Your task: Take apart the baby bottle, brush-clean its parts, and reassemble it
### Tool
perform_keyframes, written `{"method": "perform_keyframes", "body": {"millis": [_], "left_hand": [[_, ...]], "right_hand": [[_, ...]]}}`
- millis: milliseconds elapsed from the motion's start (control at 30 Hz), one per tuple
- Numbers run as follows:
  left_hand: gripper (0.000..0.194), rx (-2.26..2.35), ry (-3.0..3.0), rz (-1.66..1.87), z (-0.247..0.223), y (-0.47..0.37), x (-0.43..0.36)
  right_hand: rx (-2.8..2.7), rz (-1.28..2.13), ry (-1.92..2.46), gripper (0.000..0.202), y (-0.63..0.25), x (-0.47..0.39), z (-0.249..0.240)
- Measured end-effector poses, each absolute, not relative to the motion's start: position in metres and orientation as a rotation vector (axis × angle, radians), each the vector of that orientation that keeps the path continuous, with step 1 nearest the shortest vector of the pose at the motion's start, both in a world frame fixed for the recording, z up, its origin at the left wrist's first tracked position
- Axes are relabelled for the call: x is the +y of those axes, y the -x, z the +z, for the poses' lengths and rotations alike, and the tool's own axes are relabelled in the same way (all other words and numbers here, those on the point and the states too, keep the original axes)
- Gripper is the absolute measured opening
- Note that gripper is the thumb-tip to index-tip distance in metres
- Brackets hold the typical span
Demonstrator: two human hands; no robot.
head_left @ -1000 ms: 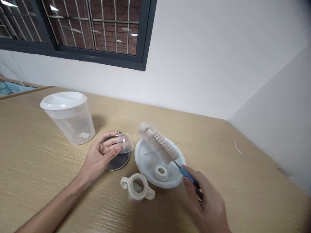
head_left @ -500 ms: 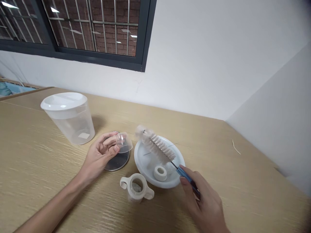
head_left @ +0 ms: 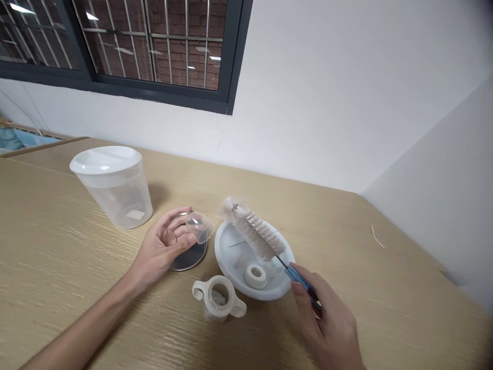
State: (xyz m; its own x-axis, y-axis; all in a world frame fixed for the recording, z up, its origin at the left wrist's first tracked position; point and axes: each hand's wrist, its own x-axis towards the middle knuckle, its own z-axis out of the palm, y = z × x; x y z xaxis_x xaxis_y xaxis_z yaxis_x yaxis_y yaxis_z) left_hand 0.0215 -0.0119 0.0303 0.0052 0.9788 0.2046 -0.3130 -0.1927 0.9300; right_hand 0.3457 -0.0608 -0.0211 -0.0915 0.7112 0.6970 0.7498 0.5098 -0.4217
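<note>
My left hand [head_left: 165,241] pinches a small clear plastic cap [head_left: 201,229], its open side now facing right. Under that hand lies a round dark disc [head_left: 192,258] with a shiny rim, partly covered. My right hand [head_left: 327,313] grips the blue handle of a bottle brush [head_left: 256,231]. Its white bristles hang over a pale shallow bowl [head_left: 223,257] and point toward the cap, apart from it. In the bowl are a white ring [head_left: 256,276] and a thin straight wire. A two-handled baby bottle [head_left: 219,303] stands uncapped in front of the bowl.
A translucent bucket [head_left: 115,190] with a white lid stands at the back left. A thin pale strip [head_left: 377,236] lies on the wooden table [head_left: 162,329] at the right. The wall and a barred window [head_left: 165,46] rise behind.
The clear cap has turned in my left hand, its opening swinging from downward toward the right. The brush stays in my right hand. The whole view has shifted slightly.
</note>
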Motion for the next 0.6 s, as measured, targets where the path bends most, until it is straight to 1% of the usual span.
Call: {"method": "perform_keyframes", "body": {"millis": [100,267,467,600], "left_hand": [[0.056,0.865,-1.178,1.444,0.0305,-0.0210,-0.0123],[0.046,0.888,-1.217,1.418,0.0290,-0.0194,-0.0128],[0.054,0.906,-1.104,1.415,0.0314,-0.0190,-0.0116],[0.045,0.928,-1.089,1.378,0.0311,-0.0191,-0.0107]], "right_hand": [[-1.807,-0.050,1.240,0.024,-0.3469,-0.0608,-0.0225],[-1.799,-0.059,1.245,0.025,-0.3486,-0.0605,-0.0253],[-1.809,-0.059,1.303,0.028,-0.3473,-0.0621,-0.0210],[-1.811,-0.054,1.299,0.029,-0.3449,-0.0635,-0.0184]]}}
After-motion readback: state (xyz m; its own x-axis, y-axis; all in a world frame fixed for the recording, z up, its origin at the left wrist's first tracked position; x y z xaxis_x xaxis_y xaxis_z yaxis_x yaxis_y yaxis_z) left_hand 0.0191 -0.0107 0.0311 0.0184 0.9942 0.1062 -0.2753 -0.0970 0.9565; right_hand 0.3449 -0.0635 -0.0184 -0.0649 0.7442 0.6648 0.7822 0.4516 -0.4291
